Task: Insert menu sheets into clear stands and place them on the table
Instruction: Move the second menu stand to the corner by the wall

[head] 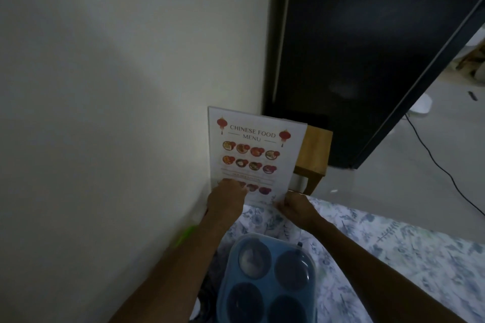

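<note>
A clear stand holding a "Chinese Food Menu" sheet [256, 152] stands upright at the far edge of the table, close to the white wall. The sheet shows red lanterns and rows of dish photos. My left hand [227, 198] grips the stand's lower left corner, fingers over the front face. My right hand [295, 206] pinches the lower right corner. The stand's base is hidden behind both hands.
The table wears a blue floral cloth [393, 249]. A blue lidded container with round compartments [267, 280] sits near me between my forearms. A wooden stool [313, 156] stands beyond the table, a dark panel [367, 60] behind it. A black cable [443, 170] crosses the floor.
</note>
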Available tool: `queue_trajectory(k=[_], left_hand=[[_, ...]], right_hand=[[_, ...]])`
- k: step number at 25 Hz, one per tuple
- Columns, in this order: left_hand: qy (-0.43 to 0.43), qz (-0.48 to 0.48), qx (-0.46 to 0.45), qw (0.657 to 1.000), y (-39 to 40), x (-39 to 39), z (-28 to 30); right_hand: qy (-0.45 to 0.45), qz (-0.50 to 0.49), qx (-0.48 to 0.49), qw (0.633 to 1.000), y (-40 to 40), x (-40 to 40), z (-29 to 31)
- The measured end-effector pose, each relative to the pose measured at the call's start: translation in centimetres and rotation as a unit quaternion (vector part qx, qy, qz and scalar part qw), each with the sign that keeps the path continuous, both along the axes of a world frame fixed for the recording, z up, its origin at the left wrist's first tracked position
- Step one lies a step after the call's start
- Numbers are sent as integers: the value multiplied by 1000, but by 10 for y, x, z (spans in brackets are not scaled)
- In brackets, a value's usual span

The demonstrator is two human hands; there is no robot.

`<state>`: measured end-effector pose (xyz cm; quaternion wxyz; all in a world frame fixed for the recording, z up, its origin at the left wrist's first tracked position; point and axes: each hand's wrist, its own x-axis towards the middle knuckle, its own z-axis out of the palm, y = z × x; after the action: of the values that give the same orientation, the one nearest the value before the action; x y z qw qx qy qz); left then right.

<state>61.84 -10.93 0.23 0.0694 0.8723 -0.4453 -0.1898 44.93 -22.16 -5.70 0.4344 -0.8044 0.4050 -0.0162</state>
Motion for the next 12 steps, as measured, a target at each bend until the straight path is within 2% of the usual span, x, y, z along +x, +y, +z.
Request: queue_trajectory(k=[5,12], left_hand=[[-18,33,-12,999,1,-8,10],[-67,-6,-2,998,10,-24,33]], right_hand=[[-18,-10,26,999,-2,0,3],[-22,-46,65,997,0,-12,10]])
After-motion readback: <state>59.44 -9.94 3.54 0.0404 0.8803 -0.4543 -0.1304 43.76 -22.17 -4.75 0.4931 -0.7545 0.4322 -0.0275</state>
